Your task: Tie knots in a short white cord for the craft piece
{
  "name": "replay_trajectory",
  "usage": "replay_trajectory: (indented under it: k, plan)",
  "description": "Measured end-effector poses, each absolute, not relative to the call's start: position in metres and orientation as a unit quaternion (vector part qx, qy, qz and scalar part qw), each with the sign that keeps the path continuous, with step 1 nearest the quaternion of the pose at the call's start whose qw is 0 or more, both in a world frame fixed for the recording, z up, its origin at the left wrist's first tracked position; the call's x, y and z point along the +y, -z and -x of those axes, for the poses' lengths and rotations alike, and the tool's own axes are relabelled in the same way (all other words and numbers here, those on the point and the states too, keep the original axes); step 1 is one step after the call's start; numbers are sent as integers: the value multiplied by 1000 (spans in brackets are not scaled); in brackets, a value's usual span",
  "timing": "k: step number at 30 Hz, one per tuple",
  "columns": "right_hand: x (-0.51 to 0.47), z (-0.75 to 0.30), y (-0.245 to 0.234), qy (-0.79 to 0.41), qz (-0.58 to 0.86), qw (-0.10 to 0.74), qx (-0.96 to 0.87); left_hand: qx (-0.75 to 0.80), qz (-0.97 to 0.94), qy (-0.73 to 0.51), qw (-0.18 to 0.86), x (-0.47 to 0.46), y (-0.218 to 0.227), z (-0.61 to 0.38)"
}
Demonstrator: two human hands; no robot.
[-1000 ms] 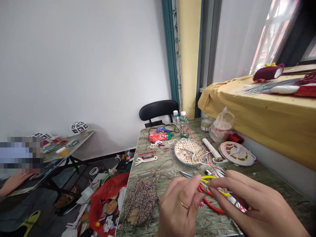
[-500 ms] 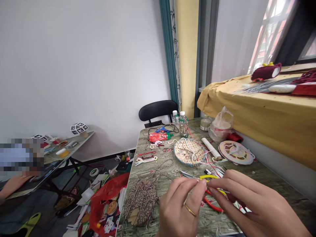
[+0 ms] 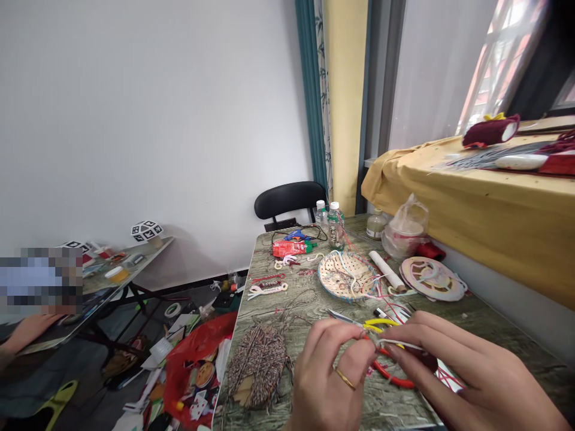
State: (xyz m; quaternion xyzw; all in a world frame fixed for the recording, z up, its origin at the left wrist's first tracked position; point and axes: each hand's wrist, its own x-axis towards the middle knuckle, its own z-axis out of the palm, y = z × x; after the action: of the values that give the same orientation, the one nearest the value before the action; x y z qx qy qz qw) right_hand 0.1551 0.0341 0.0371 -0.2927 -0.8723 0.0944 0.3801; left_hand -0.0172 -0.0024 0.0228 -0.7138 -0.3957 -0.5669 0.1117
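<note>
My left hand, a ring on one finger, is closed in a pinch with fingertips on the end of a thin white cord. The cord runs across to my right hand, whose thumb and fingers are closed on it. The two sets of fingertips are a short gap apart. Beneath and behind them lies a cutting tool with a grey blade; a red handle and yellow handles show, partly hidden by my hands. A bundle of brown mottled yarn rests left of my left hand.
Behind my hands are a woven basket with cords, a cardboard tube and a round disc. Bottles stand farther back near a glue gun. At the left, a person's hand rests by another table.
My fingertips have parted slightly, and the white cord now shows between them. More of the red handle is visible. The whole view has shifted a little.
</note>
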Motion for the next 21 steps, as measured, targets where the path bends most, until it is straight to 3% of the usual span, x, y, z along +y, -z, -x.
replay_trajectory:
  k: [21]
  plan:
    - [30,-148,-40,-197,317,417,-829,-384,727,559,108,-5,-27,18]
